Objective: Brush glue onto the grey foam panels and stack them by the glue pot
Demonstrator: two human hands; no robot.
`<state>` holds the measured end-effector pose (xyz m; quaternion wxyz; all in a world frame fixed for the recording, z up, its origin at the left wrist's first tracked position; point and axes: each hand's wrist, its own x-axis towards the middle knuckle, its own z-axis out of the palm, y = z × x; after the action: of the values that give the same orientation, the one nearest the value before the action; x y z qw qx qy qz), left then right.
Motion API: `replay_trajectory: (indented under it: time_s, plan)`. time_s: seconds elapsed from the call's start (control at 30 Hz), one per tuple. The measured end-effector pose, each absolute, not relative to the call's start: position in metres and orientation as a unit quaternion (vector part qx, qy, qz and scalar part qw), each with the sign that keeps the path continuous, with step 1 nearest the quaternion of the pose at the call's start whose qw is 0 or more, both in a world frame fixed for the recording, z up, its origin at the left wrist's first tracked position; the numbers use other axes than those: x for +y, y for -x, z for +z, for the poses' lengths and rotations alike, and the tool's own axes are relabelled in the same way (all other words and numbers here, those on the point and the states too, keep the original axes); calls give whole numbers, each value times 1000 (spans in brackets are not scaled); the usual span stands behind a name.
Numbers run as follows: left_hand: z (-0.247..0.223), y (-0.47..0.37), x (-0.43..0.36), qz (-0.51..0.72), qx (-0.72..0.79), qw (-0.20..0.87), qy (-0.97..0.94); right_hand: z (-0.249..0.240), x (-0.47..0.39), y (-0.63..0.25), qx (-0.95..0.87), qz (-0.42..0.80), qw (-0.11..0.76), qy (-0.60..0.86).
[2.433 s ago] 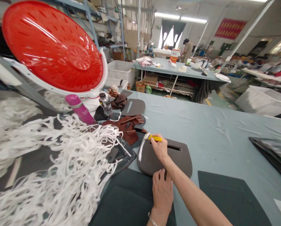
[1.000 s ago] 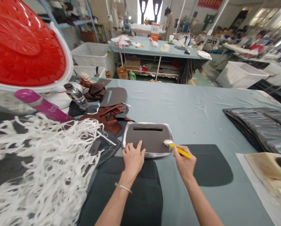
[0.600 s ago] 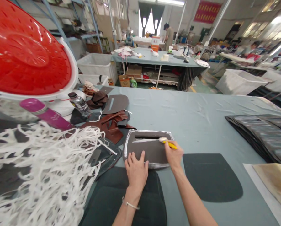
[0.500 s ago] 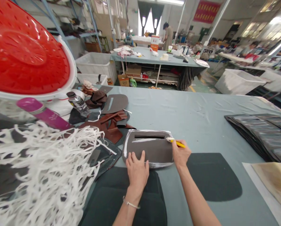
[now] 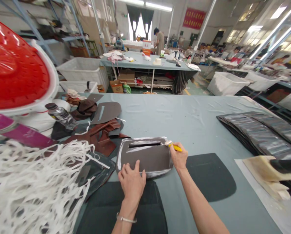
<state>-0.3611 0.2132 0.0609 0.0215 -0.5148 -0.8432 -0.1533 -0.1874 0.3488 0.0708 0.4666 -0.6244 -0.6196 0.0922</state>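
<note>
- Shifted since a moment ago: right hand (image 5: pixel 178 158) and yellow brush (image 5: pixel 172 146), back onto the top right corner of the brown piece (image 5: pixel 145 156).
- Fingers closed around the brush handle.
- Left hand (image 5: pixel 132 179) flat, fingers spread, pressing the piece's near edge.
- Lying on the grey table (image 5: pixel 184 120), between white strips (image 5: pixel 38 182) and a dark mat (image 5: pixel 210 175).

Brightly lit by long ceiling tube lights (image 5: pixel 157 6) and a blown-out far window (image 5: pixel 140 30). Soft shadows, wet glare on grey slotted leather panel (image 5: pixel 145 159). Wide-angle bending and blur at edges.
</note>
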Motion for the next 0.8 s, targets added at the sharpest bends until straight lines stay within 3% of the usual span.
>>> replay_trajectory:
  time_s: [0.13,0.27,0.37,0.8]
  plan:
    - [65,346,233,-191,-832,-35,519,61,339,160,-603,109,472,633]
    - [61,309,272,-338,-745,-198,541,46,324,159,-619,148,407,655]
    - [59,282,301,-399,-713,-293,496,44,313,160,-616,172,423,641]
    - [51,286,334,-436,-683,-418,410,47,289,175,-639,156,483,578]
